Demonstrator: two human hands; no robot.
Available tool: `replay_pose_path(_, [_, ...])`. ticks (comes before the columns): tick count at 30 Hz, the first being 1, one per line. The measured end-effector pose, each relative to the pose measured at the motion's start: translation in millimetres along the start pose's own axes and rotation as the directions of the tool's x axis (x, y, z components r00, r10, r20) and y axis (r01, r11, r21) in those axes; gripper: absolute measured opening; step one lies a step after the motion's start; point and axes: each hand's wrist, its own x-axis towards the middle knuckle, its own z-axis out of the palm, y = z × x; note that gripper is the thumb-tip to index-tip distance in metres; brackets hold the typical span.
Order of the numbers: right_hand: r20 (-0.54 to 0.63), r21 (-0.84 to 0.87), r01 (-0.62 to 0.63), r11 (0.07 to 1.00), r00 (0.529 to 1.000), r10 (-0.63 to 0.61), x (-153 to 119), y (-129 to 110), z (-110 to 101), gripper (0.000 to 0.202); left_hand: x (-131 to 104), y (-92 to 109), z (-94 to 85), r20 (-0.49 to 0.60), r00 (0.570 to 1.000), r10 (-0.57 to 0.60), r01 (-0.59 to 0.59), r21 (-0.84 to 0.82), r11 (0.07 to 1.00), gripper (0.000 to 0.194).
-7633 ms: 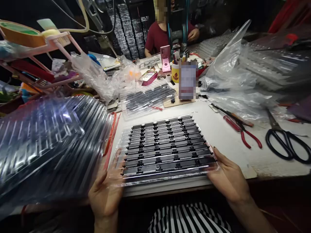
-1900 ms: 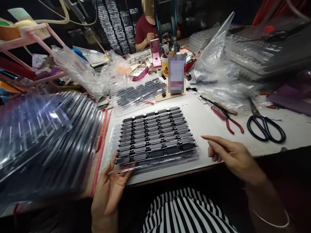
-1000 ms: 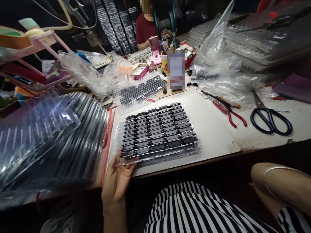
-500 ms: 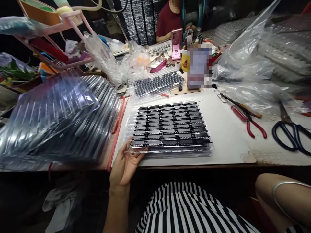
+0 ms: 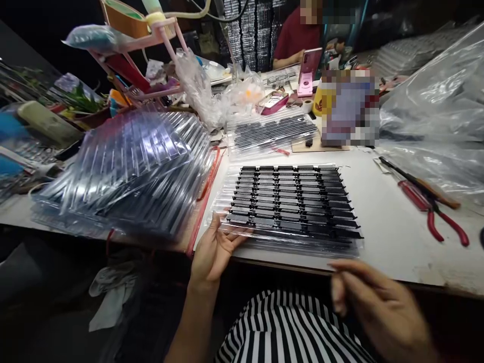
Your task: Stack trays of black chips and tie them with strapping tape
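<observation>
A clear plastic tray carries rows of black comb-edged parts and lies on a white board by the front edge of the table. My left hand grips its front left corner, with the thumb on the near side and the fingers reaching under the edge. Below the tray's front right corner, my right hand is in the air, slightly blurred. Its fingers are loosely bent and apart, and nothing shows between them.
To the left is a pile of clear ribbed trays. Behind sits another filled tray. Red-handled pliers and a screwdriver lie right, near plastic sheeting. A person in a dark red top sits across the table.
My right hand has come into view at the lower right. The view has turned left, so the scene sits further right. My left hand still grips the tray's corner.
</observation>
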Motion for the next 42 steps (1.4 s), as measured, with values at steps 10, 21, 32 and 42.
replay_pose_path(10, [0.064, 0.286, -0.243, 0.927, 0.970, 0.234, 30, 1, 11, 0.038, 0, 11, 7.3, 0.019, 0.999, -0.051, 0.050, 0.040, 0.998, 0.041])
replay_pose_path(21, [-0.087, 0.388, -0.016, 0.921, 0.995, 0.053, 27, -5, 5, 0.032, -1, 11, 14.9, -0.023, 1.000, 0.006, -0.005, 0.016, 1.000, 0.041])
replay_pose_path(32, [-0.098, 0.414, 0.093, 0.905, 0.994, -0.057, 38, -22, 1, 0.027, 1, 10, 14.1, -0.054, 0.998, 0.030, -0.027, 0.054, 0.998, 0.042])
replay_pose_path(42, [-0.099, 0.412, 0.031, 0.911, 0.995, 0.011, 26, 1, -5, 0.026, 2, 14, 0.5, -0.015, 0.992, 0.122, -0.121, 0.079, 0.990, 0.040])
